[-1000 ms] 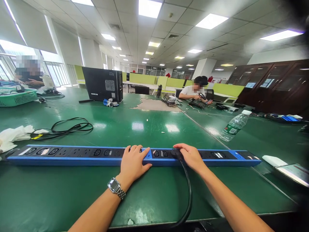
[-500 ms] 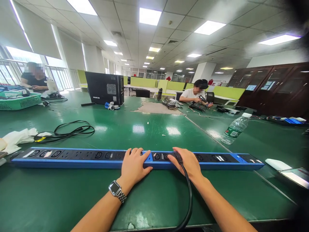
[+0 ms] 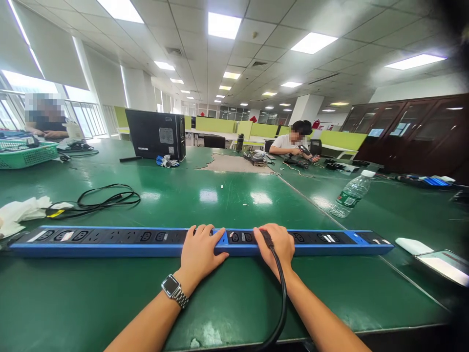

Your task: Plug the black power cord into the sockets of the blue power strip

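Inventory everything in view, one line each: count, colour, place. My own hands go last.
Power strip: one, blue and black, across near table
Plug: one, black, in right hand
Cord: one, black, trailing from plug
Coiled cable: one, black, beyond strip, left
Bottle: one, clear, green label, right
Basket: one, green, far left
Computer case: one, black, back left
People: two, dark and white tops, back left and right
Cabinets: count unclear, brown, back right
Ceiling lights: many, white, overhead
Table: green, beneath strip
Watch: one, silver, left wrist
Left hand: one, bare, on strip
Right hand: one, bare, gripping plug
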The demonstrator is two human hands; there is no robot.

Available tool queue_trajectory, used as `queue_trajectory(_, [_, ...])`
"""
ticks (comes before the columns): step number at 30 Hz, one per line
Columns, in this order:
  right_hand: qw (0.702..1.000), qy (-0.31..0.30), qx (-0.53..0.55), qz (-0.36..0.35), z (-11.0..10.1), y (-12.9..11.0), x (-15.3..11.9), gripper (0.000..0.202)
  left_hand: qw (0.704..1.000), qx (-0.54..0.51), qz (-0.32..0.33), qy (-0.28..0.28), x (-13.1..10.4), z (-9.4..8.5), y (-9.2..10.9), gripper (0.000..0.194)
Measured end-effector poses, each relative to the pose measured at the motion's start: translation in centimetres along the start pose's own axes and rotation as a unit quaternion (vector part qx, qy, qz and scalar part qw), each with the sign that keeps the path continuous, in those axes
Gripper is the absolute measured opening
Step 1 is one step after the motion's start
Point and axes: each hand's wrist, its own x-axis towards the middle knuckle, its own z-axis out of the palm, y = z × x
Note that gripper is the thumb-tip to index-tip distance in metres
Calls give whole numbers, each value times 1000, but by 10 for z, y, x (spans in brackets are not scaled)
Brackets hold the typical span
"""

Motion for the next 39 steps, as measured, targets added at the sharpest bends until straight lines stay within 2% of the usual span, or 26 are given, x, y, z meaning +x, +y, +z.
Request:
queue_trajectory(7, [1000, 11, 11, 16, 5, 1, 0, 36, 1000, 7, 6, -2, 1, 1, -2, 61])
queue_trajectory(23, [995, -23, 26, 90, -1, -5, 2, 35, 1000, 14, 16, 5, 0, 1, -3, 61])
queue_trajectory(28, [996, -11, 39, 83, 0, -4, 1, 35, 1000, 11, 14, 8, 0, 1, -3, 60])
queue_trajectory(35, [997, 36, 60, 18, 5, 2, -3, 34, 1000, 13, 17, 3, 0, 1, -2, 62])
queue_trajectory(39, [994, 36, 87, 53, 4, 1, 3, 32, 1000, 11, 19, 4, 0, 2, -3, 63])
